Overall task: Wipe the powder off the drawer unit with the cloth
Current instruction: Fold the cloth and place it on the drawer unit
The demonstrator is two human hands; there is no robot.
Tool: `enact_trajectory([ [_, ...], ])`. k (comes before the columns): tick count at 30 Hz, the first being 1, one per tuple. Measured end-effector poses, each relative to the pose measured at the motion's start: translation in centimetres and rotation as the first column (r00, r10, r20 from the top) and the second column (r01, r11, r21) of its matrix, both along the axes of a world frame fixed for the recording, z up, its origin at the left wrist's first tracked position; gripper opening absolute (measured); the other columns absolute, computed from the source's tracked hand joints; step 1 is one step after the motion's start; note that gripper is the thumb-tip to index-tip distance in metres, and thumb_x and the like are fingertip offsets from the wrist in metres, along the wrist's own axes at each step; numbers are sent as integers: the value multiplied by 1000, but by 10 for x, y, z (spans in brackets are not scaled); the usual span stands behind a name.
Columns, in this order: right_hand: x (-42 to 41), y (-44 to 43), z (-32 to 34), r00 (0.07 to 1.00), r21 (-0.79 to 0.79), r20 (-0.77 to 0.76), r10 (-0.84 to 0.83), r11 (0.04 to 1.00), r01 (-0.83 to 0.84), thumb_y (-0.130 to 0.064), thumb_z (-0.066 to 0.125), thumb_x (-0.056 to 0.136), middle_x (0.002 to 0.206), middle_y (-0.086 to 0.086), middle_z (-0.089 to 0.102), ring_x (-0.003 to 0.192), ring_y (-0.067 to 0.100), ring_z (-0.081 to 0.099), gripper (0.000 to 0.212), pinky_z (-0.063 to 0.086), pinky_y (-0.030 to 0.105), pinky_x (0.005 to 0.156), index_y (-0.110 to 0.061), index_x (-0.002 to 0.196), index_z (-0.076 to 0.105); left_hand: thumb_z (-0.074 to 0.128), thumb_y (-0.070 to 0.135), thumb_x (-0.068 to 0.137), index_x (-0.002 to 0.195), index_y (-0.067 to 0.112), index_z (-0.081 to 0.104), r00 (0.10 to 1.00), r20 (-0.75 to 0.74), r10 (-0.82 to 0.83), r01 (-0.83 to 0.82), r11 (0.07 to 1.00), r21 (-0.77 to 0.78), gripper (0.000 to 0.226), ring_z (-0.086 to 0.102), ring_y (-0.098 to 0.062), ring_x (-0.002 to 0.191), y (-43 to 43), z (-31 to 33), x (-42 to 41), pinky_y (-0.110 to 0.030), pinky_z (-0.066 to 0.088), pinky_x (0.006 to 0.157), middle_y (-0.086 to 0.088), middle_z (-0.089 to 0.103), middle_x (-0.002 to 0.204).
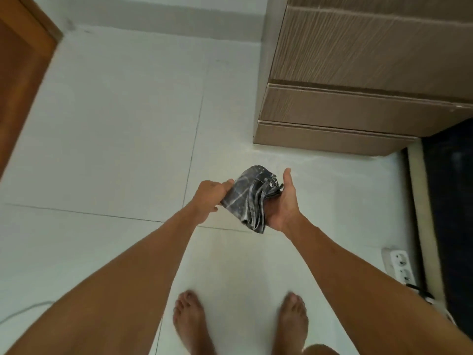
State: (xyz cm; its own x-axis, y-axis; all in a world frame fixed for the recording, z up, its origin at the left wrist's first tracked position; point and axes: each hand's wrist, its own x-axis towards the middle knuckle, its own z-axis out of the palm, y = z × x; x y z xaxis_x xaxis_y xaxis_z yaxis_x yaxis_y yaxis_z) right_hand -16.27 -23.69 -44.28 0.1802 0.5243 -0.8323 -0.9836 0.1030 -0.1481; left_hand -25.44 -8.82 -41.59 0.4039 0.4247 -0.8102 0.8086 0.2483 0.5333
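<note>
A dark grey checked cloth [252,198], bunched into folds, hangs between my two hands above the white floor. My left hand [210,198] pinches its left edge with closed fingers. My right hand [284,201] cups the cloth from the right, palm up, thumb raised. The brown wood-grain drawer unit [358,80] stands at the upper right, beyond and to the right of my hands, with three drawer fronts stepped downward. A faint pale dusting lies on the floor along the unit's base. My hands are not touching the unit.
White floor tiles [115,137] fill the middle and left. A brown wooden door [20,73] is at the far left. A white power strip [399,265] with a plug lies at the right, beside a dark panel [450,213]. My bare feet [189,321] stand below.
</note>
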Motion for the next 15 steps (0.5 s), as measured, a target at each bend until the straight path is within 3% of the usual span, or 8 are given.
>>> enact_trajectory([
  [3,-14,-8,74,1000,-12,-12,1,1000,-1,-93,35,70,126,21,64,118,38,60,108,42,55,103,-6,130,59,70,33,85,100,2,70,1000,-18,1,-2,998,-59,35,63,-22,97,-9,71,-12,-34,49,86,-10,70,100],
  [6,-27,-10,163,999,-76,27,42,996,-40,-82,43,79,121,21,67,105,37,68,92,52,48,89,-6,127,62,71,26,86,97,3,70,1000,-4,12,-12,995,-94,26,62,-22,94,-13,149,-17,-32,50,83,-10,67,98],
  [10,-45,-3,269,987,-256,101,126,962,-97,-37,80,74,120,20,68,97,32,71,68,58,35,69,-3,130,60,69,19,87,95,0,68,999,36,12,-7,992,-123,21,63,-22,89,-15,268,-5,-36,53,85,-11,68,94],
  [13,-48,0,341,968,-391,174,178,915,-98,-6,69,86,105,23,69,67,28,71,44,54,30,50,7,126,58,67,14,87,88,3,64,999,47,-16,20,996,-91,11,65,-23,86,-9,348,6,-35,55,77,-11,67,90],
  [15,-42,2,384,965,-453,192,178,888,-73,2,64,87,95,24,68,60,29,68,34,53,32,48,11,119,57,66,12,86,85,4,62,998,48,-41,44,997,-62,10,67,-25,87,-1,390,13,-34,57,73,-13,68,93],
])
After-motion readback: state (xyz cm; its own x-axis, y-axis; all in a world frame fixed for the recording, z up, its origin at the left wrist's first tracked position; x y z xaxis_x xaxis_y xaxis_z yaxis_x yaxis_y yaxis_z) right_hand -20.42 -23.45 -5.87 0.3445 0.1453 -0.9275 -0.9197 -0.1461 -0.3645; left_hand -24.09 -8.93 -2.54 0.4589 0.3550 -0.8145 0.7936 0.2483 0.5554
